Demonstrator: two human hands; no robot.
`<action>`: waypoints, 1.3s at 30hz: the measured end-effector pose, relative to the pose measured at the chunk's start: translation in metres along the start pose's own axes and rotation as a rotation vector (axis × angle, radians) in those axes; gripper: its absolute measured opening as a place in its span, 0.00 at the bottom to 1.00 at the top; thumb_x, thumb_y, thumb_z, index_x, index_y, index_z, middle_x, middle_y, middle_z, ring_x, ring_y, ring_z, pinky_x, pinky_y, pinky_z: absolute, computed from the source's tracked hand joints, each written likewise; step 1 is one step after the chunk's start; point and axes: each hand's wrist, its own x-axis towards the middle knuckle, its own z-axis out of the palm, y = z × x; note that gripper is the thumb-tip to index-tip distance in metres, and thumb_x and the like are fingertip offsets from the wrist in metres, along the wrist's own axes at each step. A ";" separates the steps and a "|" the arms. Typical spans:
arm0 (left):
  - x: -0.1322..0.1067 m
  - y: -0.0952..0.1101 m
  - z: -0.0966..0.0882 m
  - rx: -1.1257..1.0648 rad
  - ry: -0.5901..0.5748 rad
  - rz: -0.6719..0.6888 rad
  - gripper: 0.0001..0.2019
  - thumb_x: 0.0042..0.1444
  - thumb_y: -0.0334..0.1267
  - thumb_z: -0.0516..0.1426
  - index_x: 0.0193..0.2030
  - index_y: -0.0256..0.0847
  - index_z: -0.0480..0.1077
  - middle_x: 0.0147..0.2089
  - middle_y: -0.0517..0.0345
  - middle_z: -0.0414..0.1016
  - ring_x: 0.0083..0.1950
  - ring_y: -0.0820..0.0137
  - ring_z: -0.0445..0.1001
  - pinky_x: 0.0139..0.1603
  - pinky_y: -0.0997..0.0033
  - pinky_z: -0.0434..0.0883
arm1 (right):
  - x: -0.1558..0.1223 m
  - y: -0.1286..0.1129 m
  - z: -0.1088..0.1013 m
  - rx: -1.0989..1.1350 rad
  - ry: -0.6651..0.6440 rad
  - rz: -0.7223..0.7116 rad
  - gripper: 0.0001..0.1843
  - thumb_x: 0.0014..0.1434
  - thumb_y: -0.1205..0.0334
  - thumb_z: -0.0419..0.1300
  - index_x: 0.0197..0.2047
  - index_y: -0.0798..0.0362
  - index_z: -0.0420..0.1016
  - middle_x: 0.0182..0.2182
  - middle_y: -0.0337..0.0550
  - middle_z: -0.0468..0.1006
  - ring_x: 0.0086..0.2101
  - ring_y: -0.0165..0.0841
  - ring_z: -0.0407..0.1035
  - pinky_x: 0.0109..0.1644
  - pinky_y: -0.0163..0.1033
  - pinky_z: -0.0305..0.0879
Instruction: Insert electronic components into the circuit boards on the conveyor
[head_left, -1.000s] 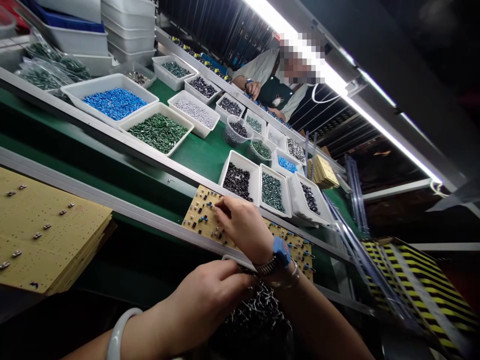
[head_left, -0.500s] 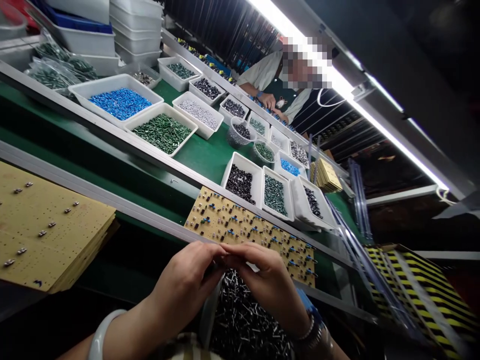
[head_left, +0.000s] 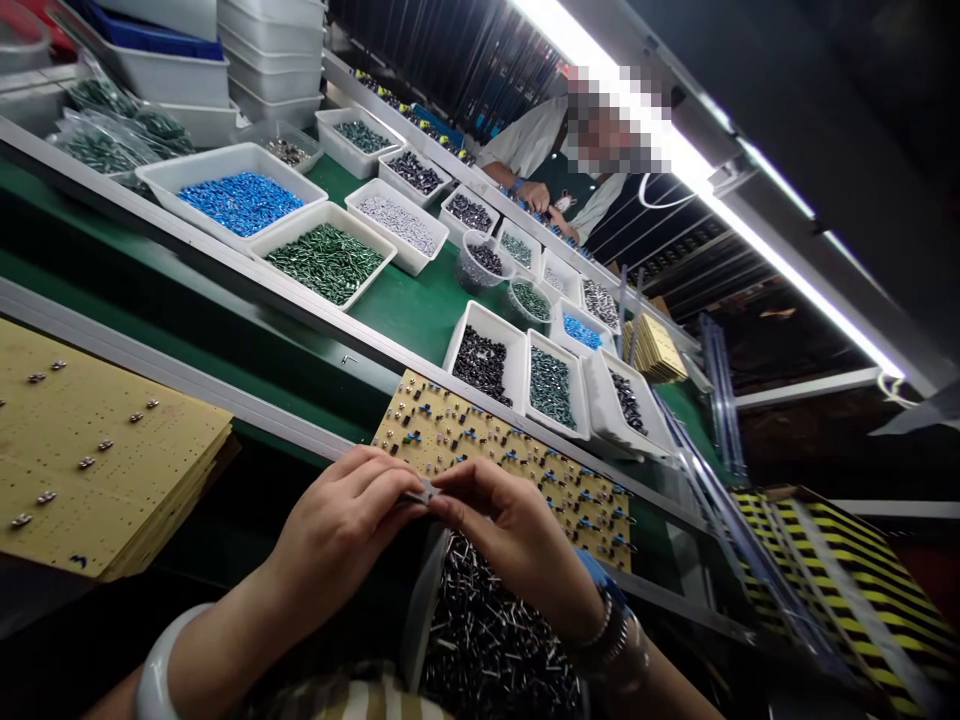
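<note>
My left hand [head_left: 341, 525] is closed, its thumb and fingers pinched around a small grey piece [head_left: 423, 492] whose kind I cannot make out. From the other side, my right hand [head_left: 517, 535] pinches at the same piece with thumb and forefinger, the tips of both hands almost meeting. Below them is a bin of black components with metal leads [head_left: 495, 650], partly covered by my right hand and wrist. Just beyond my hands lies a tan circuit board [head_left: 480, 440], set with many small black, blue and silver parts.
Bare-looking boards are stacked [head_left: 105, 450] at left. White trays of blue parts [head_left: 240, 200], green parts [head_left: 326, 262] and black parts [head_left: 481, 362] stand on the green bench [head_left: 397, 310] behind a metal rail. A co-worker's hands [head_left: 544, 200] are across the bench. A striped box [head_left: 847, 600] is at right.
Both hands have shifted slightly left, and their fingertips have drawn a little apart, bringing the small grey piece between them into sight.
</note>
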 end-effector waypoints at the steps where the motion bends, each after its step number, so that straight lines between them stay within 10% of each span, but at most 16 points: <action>1: -0.001 0.000 0.002 0.073 0.011 -0.024 0.09 0.70 0.34 0.57 0.54 0.37 0.71 0.48 0.50 0.77 0.51 0.59 0.71 0.55 0.58 0.70 | 0.004 0.001 -0.001 -0.099 0.047 -0.042 0.06 0.67 0.60 0.63 0.46 0.50 0.78 0.37 0.41 0.83 0.38 0.33 0.79 0.44 0.39 0.76; 12: -0.010 -0.001 0.015 0.346 -0.093 -0.029 0.16 0.67 0.29 0.56 0.60 0.34 0.73 0.52 0.45 0.73 0.53 0.52 0.68 0.56 0.50 0.66 | 0.032 0.011 0.008 -0.616 0.189 -0.240 0.01 0.67 0.67 0.60 0.41 0.53 0.73 0.37 0.45 0.80 0.39 0.39 0.75 0.46 0.43 0.70; 28: -0.011 -0.004 0.012 0.322 -0.086 -0.017 0.15 0.67 0.30 0.57 0.59 0.35 0.73 0.52 0.46 0.74 0.51 0.54 0.68 0.55 0.54 0.64 | 0.048 -0.008 0.013 -0.690 0.170 -0.018 0.04 0.61 0.68 0.61 0.34 0.53 0.72 0.30 0.40 0.78 0.32 0.33 0.72 0.38 0.38 0.64; 39: -0.010 0.000 0.009 0.299 -0.067 0.006 0.14 0.69 0.31 0.55 0.59 0.36 0.72 0.50 0.46 0.74 0.51 0.55 0.69 0.55 0.54 0.66 | 0.042 -0.008 0.009 -0.651 0.143 -0.154 0.05 0.67 0.67 0.60 0.41 0.56 0.78 0.37 0.45 0.83 0.37 0.35 0.76 0.43 0.38 0.69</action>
